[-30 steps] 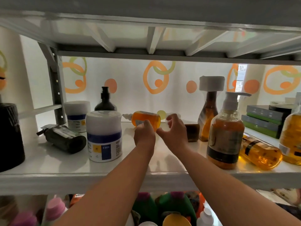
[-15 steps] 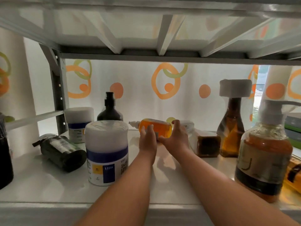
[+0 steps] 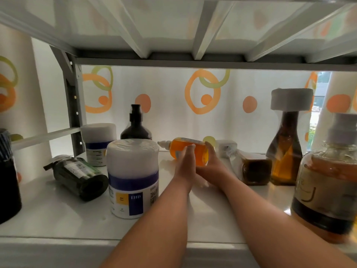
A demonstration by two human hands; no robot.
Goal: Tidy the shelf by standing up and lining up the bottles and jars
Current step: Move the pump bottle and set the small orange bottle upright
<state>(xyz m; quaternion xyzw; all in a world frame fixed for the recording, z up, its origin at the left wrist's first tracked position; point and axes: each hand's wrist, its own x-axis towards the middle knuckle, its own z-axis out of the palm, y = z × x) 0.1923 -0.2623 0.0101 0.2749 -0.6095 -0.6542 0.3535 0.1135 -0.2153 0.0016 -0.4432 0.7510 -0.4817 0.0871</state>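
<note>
White shelf (image 3: 58, 219), patterned curtain behind. Orange bottle (image 3: 179, 147) lies on its side at far middle, nozzle pointing left. Left hand (image 3: 185, 165) wraps its body from the near side and right hand (image 3: 212, 165) cups the base end. Both grasp it, likely to swing the base down and stand it up. Dark bottle (image 3: 81, 176) lies toppled near left, brown bottle (image 3: 253, 169) toppled just right of the hands, neither stood up yet. Big jar (image 3: 133, 176) is upright.
</note>
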